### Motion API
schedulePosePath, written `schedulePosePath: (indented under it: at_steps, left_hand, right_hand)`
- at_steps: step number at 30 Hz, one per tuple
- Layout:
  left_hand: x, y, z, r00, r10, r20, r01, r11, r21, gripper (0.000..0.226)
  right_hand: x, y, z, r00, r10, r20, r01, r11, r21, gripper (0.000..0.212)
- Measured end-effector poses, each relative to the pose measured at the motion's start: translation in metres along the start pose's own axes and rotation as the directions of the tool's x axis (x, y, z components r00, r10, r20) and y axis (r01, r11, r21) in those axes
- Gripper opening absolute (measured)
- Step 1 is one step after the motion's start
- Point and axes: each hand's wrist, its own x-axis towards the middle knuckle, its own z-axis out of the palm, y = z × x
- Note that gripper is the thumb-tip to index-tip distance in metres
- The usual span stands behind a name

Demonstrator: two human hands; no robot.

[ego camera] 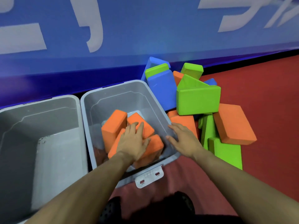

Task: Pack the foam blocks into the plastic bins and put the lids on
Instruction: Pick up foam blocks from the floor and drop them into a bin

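Four orange foam blocks sit in a jumble inside the grey bin in the middle of the frame. They lean on each other and do not lie flat. The left hand lies on top of them with its fingers straight and a little spread, pressing down on the blocks. It does not curl around any block.

The right hand is at the right rim of the same bin. Its fingers are mostly straight and rest on the rim, with the thumb on the inner side. It grips nothing tightly that can be seen.

A second grey bin stands just beside the first one, at the left of the frame. No blocks show inside it. Neither bin has a lid on.

To the right of the middle bin is a pile of more blocks, touching its side. A big green block sits on top of the pile. Blue blocks lean against the wall behind. Another orange block tilts at the right edge of the pile, over a flat green piece.

The pile lies on a red floor. A blue wall with large pale letters fills the top of the frame. A white latch hangs from the near side of the middle bin.
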Motion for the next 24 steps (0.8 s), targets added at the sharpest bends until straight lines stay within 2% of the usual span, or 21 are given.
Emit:
schedulePosePath:
  at_steps: [3,6,11,14,18,20,24]
  left_hand:
    - [0.005,0.034,0.011,0.997,0.070,-0.010,-0.070,0.997,-0.031,0.080]
    - [0.012,0.067,0.028,0.994,0.110,-0.010,-0.111,0.988,-0.107,0.071]
    - [0.023,0.119,0.052,0.991,0.130,0.023,-0.120,0.963,-0.240,0.073]
    - [0.029,0.149,0.065,0.996,0.084,0.029,-0.071,0.947,-0.315,0.073]
    - [0.033,0.184,0.083,0.998,0.026,0.061,0.003,0.904,-0.428,0.071]
    - [0.031,0.193,0.091,0.996,0.045,0.079,-0.005,0.894,-0.448,0.071]
    - [0.033,0.194,0.101,0.994,0.064,0.088,-0.016,0.885,-0.466,0.070]
  right_hand:
    - [-0.015,0.038,-0.010,0.994,0.106,-0.026,-0.106,0.994,-0.014,0.060]
    - [-0.032,0.080,-0.021,0.952,0.289,-0.103,-0.284,0.957,0.059,0.064]
    - [-0.062,0.137,-0.028,0.784,0.596,-0.175,-0.554,0.798,0.237,0.075]
    - [-0.073,0.163,-0.029,0.632,0.752,-0.185,-0.652,0.646,0.397,0.084]
    - [-0.071,0.195,-0.038,0.388,0.920,-0.049,-0.630,0.303,0.715,0.102]
    - [-0.063,0.210,-0.041,0.334,0.942,0.017,-0.564,0.185,0.805,0.113]
    - [-0.043,0.244,-0.025,0.265,0.951,0.162,-0.474,-0.018,0.880,0.144]
